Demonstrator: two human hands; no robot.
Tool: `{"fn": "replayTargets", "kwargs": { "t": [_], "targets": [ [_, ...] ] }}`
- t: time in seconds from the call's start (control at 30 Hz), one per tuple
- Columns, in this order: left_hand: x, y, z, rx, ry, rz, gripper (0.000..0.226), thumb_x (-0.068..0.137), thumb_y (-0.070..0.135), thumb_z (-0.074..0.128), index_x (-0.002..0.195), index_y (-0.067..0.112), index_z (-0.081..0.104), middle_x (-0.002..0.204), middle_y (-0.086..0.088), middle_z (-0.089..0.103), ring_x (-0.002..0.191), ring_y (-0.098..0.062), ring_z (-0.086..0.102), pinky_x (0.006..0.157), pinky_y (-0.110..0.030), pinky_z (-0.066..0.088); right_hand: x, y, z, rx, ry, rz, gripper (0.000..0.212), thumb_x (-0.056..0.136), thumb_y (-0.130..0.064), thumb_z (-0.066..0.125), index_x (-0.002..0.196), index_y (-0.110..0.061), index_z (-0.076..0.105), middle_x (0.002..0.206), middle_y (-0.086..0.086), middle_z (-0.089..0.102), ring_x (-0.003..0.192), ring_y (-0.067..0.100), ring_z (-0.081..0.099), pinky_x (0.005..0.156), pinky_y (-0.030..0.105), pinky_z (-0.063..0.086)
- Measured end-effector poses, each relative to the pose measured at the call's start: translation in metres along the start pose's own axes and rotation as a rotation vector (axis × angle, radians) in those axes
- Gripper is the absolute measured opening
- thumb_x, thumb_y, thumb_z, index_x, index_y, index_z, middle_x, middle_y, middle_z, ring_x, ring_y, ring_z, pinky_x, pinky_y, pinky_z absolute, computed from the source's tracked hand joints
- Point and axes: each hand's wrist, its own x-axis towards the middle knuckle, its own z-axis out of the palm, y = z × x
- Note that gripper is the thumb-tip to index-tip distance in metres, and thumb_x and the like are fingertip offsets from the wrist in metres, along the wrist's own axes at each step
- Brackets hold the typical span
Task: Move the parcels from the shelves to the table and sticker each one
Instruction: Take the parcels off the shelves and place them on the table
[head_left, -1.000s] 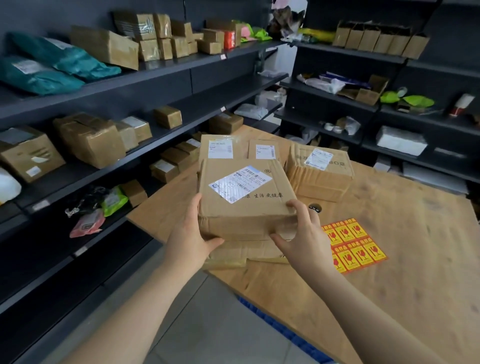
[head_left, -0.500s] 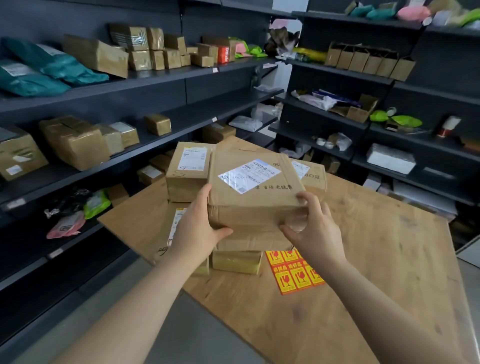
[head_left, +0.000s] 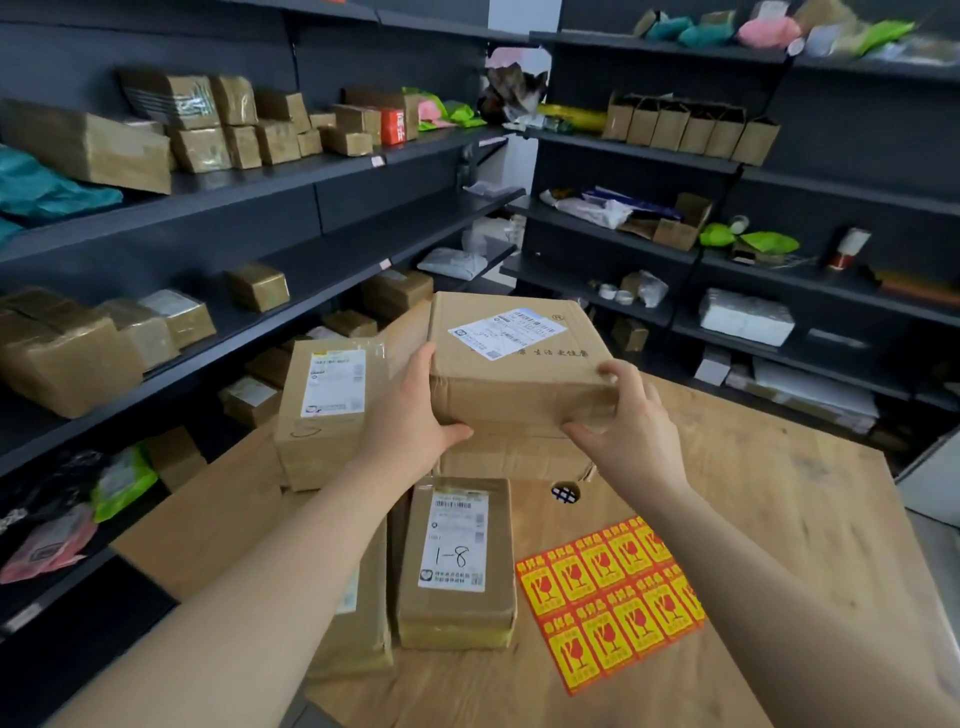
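Lying below the right hand (head_left: 631, 441), the sticker sheet (head_left: 610, 597) rests on the table (head_left: 779, 519), nearer that hand. Between both hands, left hand (head_left: 410, 421) included, the parcel (head_left: 511, 364) is gripped at its sides, long axis crosswise, over another carton.

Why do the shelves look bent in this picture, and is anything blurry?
Head view: the wide-angle lens bows the shelves near the edges; lighting is soft and even; the held parcel is readable but slightly soft, its label text smeared; top-right shelf items are blurred.
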Motion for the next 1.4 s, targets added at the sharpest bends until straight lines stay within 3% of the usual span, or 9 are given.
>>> {"fn": "replayTargets", "kwargs": {
  "t": [0.37, 0.67, 0.73, 0.8, 0.87, 0.97, 1.13, 1.3, 1.4],
  "targets": [
    [0.081, -0.056, 0.027, 0.163, -0.038, -0.083, 0.090, 0.072, 0.035, 0.082, 0.143, 0.023, 0.028, 0.127, -0.005, 0.056, 0.116, -0.030, 0.051, 0.094, -0.040, 0.045, 0.068, -0.005, 0.076, -0.071, -0.068, 0.035, 0.065, 0.082, -0.032, 0.074, 0.133, -0.030, 0.034, 0.130, 0.002, 0.043, 0.080, 0.016, 0.054, 0.066, 0.031, 0.053],
    [0.084, -0.068, 0.027, 0.198, -0.027, -0.078, 0.086, 0.075, 0.034, 0.079, 0.142, 0.020, 0.028, 0.130, -0.006, 0.055, 0.117, -0.029, 0.052, 0.099, -0.043, 0.044, 0.072, -0.009, 0.088, -0.199, -0.115, 0.000, 0.066, 0.082, -0.041, 0.070, 0.134, -0.030, 0.031, 0.128, 0.003, 0.038, 0.073, 0.020, 0.054, 0.052, 0.023, 0.038],
    [0.081, -0.065, 0.024, 0.246, -0.034, -0.066, 0.083, 0.077, 0.035, 0.078, 0.142, 0.019, 0.029, 0.131, -0.006, 0.053, 0.118, -0.027, 0.051, 0.099, -0.042, 0.043, 0.072, -0.011, 0.085, -0.222, -0.116, -0.009, 0.066, 0.082, -0.044, 0.069, 0.134, -0.030, 0.031, 0.132, 0.004, 0.038, 0.085, 0.022, 0.058, 0.058, 0.027, 0.046],
    [0.079, -0.062, 0.020, 0.305, -0.023, -0.043, 0.076, 0.079, 0.039, 0.074, 0.140, 0.018, 0.033, 0.131, -0.004, 0.052, 0.118, -0.025, 0.050, 0.098, -0.041, 0.041, 0.071, -0.015, 0.080, -0.251, -0.100, -0.042, 0.066, 0.083, -0.044, 0.068, 0.137, -0.027, 0.033, 0.139, 0.007, 0.038, 0.108, 0.026, 0.055, 0.079, 0.034, 0.052],
    [0.074, -0.058, 0.014, 0.357, -0.001, -0.011, 0.066, 0.083, 0.043, 0.068, 0.137, 0.018, 0.038, 0.131, -0.003, 0.052, 0.119, -0.024, 0.049, 0.098, -0.039, 0.040, 0.070, -0.019, 0.074, -0.278, -0.084, -0.100, 0.065, 0.085, -0.043, 0.066, 0.141, -0.023, 0.037, 0.146, 0.009, 0.036, 0.126, 0.029, 0.043, 0.102, 0.038, 0.043],
    [0.058, -0.047, -0.001, 0.461, 0.041, 0.021, 0.052, 0.089, 0.047, 0.059, 0.131, 0.019, 0.046, 0.128, -0.001, 0.055, 0.119, -0.022, 0.049, 0.099, -0.037, 0.038, 0.062, -0.030, 0.059, -0.304, -0.116, -0.211, 0.059, 0.091, -0.042, 0.060, 0.142, -0.019, 0.042, 0.152, 0.006, 0.034, 0.139, 0.027, 0.031, 0.115, 0.039, 0.028],
    [0.011, -0.028, -0.038, 0.590, 0.147, 0.033, 0.042, 0.091, 0.048, 0.052, 0.125, 0.023, 0.052, 0.124, 0.003, 0.058, 0.117, -0.019, 0.051, 0.099, -0.036, 0.038, 0.036, -0.066, 0.043, -0.232, -0.206, -0.390, 0.056, 0.095, -0.037, 0.055, 0.145, -0.018, 0.040, 0.153, 0.003, 0.036, 0.142, 0.021, 0.029, 0.116, 0.034, 0.022],
    [-0.059, -0.031, -0.092, 0.661, 0.226, -0.074, 0.041, 0.092, 0.048, 0.050, 0.126, 0.025, 0.053, 0.125, 0.005, 0.058, 0.118, -0.018, 0.050, 0.101, -0.036, 0.035, -0.007, -0.128, 0.044, -0.143, -0.243, -0.602, 0.038, 0.095, -0.032, 0.052, 0.130, -0.017, 0.055, 0.131, 0.002, 0.059, 0.120, 0.019, 0.052, 0.097, 0.028, 0.040],
    [-0.108, -0.043, -0.129, 0.718, 0.276, -0.172, 0.043, 0.092, 0.049, 0.047, 0.124, 0.022, 0.057, 0.124, 0.003, 0.060, 0.117, -0.021, 0.051, 0.099, -0.037, 0.035, -0.041, -0.173, 0.051, -0.057, -0.291, -0.747, 0.043, 0.096, -0.033, 0.053, 0.136, -0.017, 0.052, 0.132, 0.001, 0.059, 0.121, 0.021, 0.053, 0.099, 0.030, 0.039]
  ]
}}
